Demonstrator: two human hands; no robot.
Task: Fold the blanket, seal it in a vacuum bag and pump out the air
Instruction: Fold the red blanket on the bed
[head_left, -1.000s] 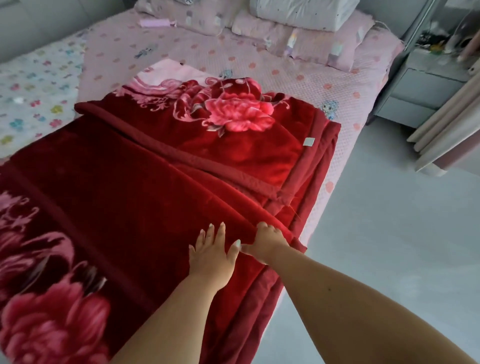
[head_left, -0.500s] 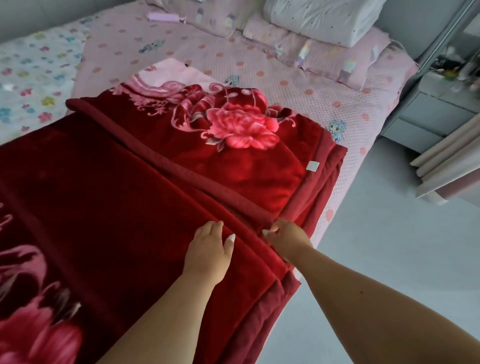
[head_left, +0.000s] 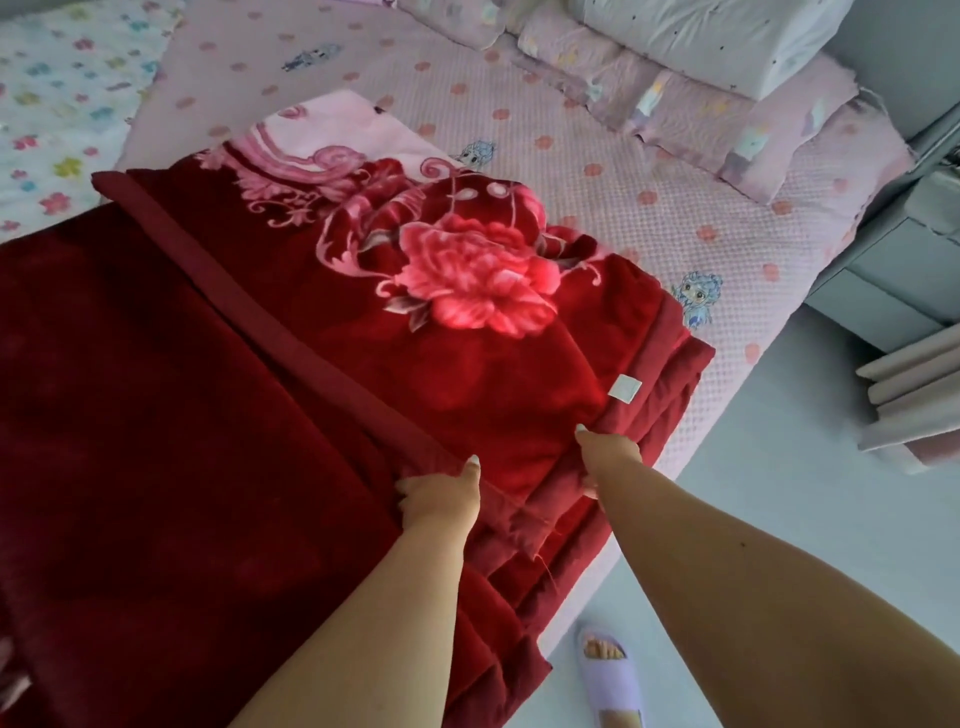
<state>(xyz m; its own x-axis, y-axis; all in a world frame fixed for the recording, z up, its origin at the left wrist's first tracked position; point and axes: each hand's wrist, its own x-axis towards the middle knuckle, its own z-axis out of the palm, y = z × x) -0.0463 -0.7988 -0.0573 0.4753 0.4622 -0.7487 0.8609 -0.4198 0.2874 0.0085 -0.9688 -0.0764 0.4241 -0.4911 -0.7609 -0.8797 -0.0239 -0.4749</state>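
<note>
A pale floor (head_left: 779, 519) borders a pink bed (head_left: 649, 208), where the red blanket (head_left: 208, 415) lies partly folded. At the near edge, the left hand (head_left: 441, 493) has a grip on the dark hem, and the right hand (head_left: 608, 452) has a grip on stacked layers beside it. Pillows (head_left: 701, 78) lie beyond.

Both my arms reach forward, bare to the elbow, nearly side by side. My left hand (head_left: 441, 496) is knuckles-up, fingers curled under and thumb pointing forward, gripping fabric. My right hand (head_left: 605, 457) sits slightly farther ahead, fingers tucked down out of sight, pinching a layered edge.
</note>
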